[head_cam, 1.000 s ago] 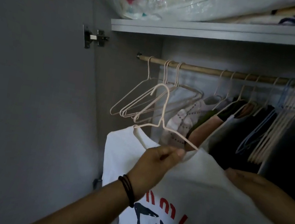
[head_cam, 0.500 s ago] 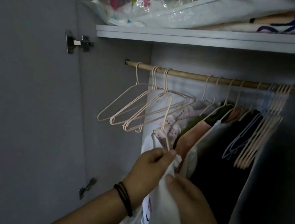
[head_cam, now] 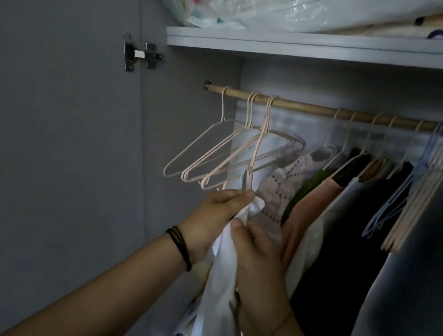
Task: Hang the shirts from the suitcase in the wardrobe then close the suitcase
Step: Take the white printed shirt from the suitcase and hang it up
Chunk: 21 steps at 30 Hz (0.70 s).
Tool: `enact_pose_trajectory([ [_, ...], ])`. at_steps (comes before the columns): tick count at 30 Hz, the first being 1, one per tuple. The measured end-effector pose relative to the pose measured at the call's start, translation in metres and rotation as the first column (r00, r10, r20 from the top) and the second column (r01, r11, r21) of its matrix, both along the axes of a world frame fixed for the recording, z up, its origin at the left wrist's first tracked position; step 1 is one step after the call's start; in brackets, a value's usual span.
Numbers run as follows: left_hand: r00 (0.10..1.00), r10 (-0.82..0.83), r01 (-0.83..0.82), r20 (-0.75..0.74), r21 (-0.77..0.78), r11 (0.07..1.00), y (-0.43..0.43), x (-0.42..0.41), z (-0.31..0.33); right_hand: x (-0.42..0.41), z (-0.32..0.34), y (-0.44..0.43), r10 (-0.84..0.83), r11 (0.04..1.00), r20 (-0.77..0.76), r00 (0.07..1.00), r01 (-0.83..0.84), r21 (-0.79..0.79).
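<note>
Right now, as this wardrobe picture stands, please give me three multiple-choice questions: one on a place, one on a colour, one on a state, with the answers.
1. Where do the plastic-wrapped bundles lie?
A. on the shelf above the rod
B. on the floor
C. on a hanger

2. What colour are the bands on the left wrist?
A. red
B. black
C. white

3. How is the white shirt now?
A. folded on the shelf
B. held by both hands
C. lying in a suitcase

Answers: 1 A, the bundles rest on the board over the rod. 2 B, dark loops circle the wrist. 3 B, the left hand and the right hand both grip it.
</note>
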<state>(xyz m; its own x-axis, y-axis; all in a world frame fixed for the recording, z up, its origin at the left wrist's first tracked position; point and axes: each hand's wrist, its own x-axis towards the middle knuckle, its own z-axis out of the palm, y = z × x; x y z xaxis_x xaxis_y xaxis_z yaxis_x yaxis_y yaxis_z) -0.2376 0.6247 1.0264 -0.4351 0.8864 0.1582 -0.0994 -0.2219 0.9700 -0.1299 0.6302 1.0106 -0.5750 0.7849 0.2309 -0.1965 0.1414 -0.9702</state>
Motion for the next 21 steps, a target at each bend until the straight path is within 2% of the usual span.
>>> enact_pose_trajectory([
  [7, 0.998, -0.068, 0.068, -0.006, -0.008, 0.998, 0.014, -0.047, 0.016, -0.052, 0.013, 0.002, -0.102, 0.995, -0.037, 0.994, 0.101, -0.016],
  [12, 0.985, -0.170, 0.170, 0.007, -0.025, 0.985, 0.037, -0.059, 0.024, -0.088, 0.011, 0.023, -0.320, 0.947, 0.016, 0.947, 0.320, 0.011],
  [21, 0.964, -0.265, 0.265, 0.011, -0.010, 0.964, 0.096, -0.065, 0.034, -0.092, 0.026, 0.068, -0.418, 0.908, -0.006, 0.908, 0.418, 0.023],
])
